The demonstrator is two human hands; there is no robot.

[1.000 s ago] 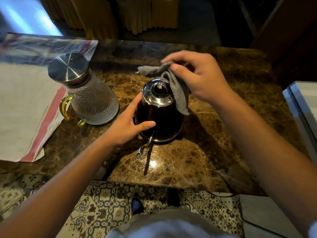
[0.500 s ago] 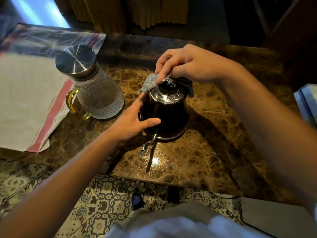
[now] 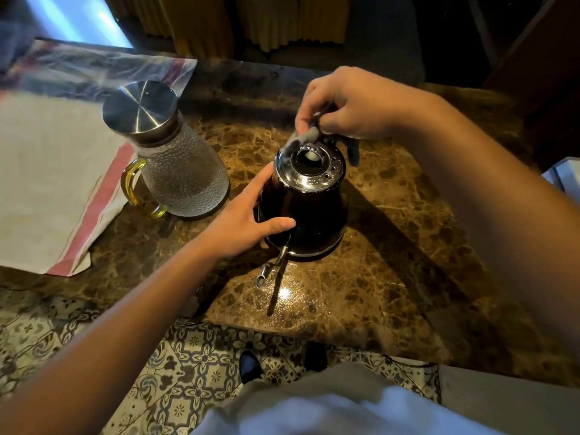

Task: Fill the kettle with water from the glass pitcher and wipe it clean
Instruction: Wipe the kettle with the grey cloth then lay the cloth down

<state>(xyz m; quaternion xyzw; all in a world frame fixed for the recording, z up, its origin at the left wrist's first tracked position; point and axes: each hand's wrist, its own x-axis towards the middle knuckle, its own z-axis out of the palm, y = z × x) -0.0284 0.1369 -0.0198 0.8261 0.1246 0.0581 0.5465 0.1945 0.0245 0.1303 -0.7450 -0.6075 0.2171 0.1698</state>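
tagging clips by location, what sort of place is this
Probably a home or cafe counter: a brown marble countertop above patterned floor tiles, with a glass pitcher, a dark kettle and a striped cloth on it.

Left hand (image 3: 248,221) spread flat, right hand (image 3: 348,105) with fingers (image 3: 306,120) pinched.

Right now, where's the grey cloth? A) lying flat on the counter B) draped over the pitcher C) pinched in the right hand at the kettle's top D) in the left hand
C: the right hand pinches the grey cloth against the far edge of the kettle lid, while the left hand steadies the kettle's side and the pitcher stands bare to the left.
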